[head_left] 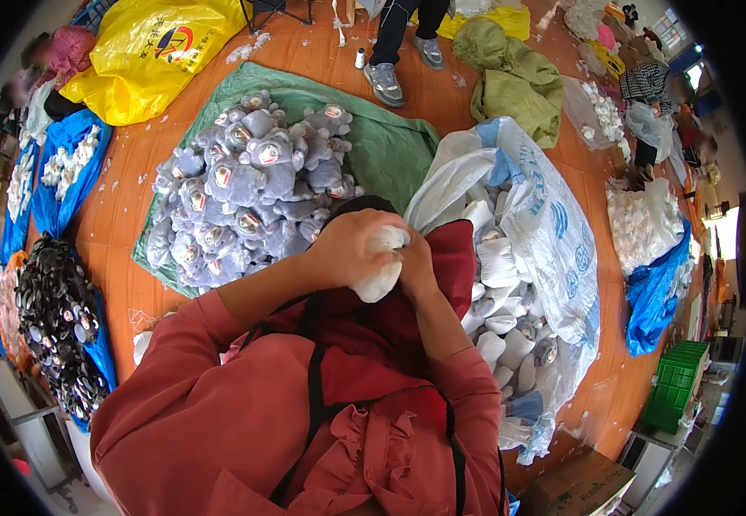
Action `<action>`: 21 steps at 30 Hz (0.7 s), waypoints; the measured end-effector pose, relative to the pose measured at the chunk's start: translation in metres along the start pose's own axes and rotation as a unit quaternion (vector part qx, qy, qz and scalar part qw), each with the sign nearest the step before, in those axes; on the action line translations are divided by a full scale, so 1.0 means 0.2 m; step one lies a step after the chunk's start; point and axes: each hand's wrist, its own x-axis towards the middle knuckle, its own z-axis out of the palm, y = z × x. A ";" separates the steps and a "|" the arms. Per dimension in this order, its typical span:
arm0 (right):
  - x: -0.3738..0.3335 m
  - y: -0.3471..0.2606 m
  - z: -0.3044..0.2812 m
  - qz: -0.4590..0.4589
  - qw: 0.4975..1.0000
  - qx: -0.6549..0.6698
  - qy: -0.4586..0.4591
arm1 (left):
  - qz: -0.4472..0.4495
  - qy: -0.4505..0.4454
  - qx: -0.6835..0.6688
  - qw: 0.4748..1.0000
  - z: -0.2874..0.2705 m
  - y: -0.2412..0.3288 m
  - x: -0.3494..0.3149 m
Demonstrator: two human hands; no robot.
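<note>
In front of my body I hold a small white plush piece (379,282), its upper end squeezed between both hands. My left hand (344,248) curls round it from the left. My right hand (419,261) closes on it from the other side, its fingertips partly hidden. Beyond my left arm lies a heap of grey plush toys (240,185) with pale faces, on a green sheet (399,142). By my right arm an open white woven sack (554,232) holds many white and grey stuffed pieces (515,348).
Black plush pieces (59,318) lie on blue sheeting at the left. A yellow bag (154,56) and an olive sack (519,95) lie farther off. Someone's shoes (383,83) stand past the green sheet. Green crates (676,385) and a cardboard box (575,486) are at the right.
</note>
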 end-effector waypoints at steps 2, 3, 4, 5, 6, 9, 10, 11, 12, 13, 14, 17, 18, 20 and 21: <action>0.02 0.02 -0.03 0.015 0.998 0.063 -0.005 | 0.065 -0.038 0.079 0.994 0.01 0.05 -0.01; 0.03 0.03 -0.04 0.022 0.995 0.094 -0.006 | 0.088 -0.030 0.124 0.988 0.03 0.06 -0.04; 0.00 -0.04 -0.02 0.057 0.974 0.218 -0.013 | 0.110 -0.023 0.169 0.979 0.06 0.07 -0.07; -0.01 -0.06 -0.01 0.041 0.985 0.166 0.000 | 0.133 -0.015 0.213 0.968 0.08 0.09 -0.10; -0.01 -0.08 0.00 0.026 0.993 0.113 0.013 | 0.138 -0.004 0.232 0.963 0.11 0.07 -0.12; -0.01 -0.06 0.04 -0.038 0.996 -0.034 0.080 | 0.175 0.054 0.276 0.944 0.17 0.01 -0.12; -0.02 -0.05 0.05 -0.044 0.994 -0.020 0.094 | 0.180 0.071 0.277 0.941 0.19 -0.03 -0.13; -0.02 -0.05 0.05 -0.050 0.993 -0.006 0.108 | 0.184 0.089 0.279 0.938 0.20 -0.06 -0.13; -0.03 -0.05 0.05 -0.008 0.994 0.049 0.102 | 0.188 0.107 0.280 0.935 0.21 -0.08 -0.14; -0.03 -0.03 0.04 -0.038 0.993 0.005 0.115 | 0.160 0.102 0.255 0.948 0.20 -0.07 -0.14; -0.03 0.01 0.03 -0.068 0.989 -0.040 0.128 | 0.132 0.096 0.229 0.960 0.17 -0.06 -0.14; -0.09 -0.04 0.05 -0.098 0.981 -0.111 0.126 | 0.057 0.101 0.182 0.976 0.14 -0.08 -0.15; -0.11 -0.07 0.05 -0.098 0.980 -0.124 0.119 | 0.033 0.106 0.171 0.979 0.13 -0.10 -0.15; -0.10 -0.06 0.03 -0.218 0.942 -0.225 0.123 | -0.019 0.095 0.120 0.988 0.10 -0.10 -0.14; -0.10 -0.06 0.01 -0.275 0.913 -0.274 0.123 | -0.045 0.089 0.094 0.991 0.08 -0.10 -0.14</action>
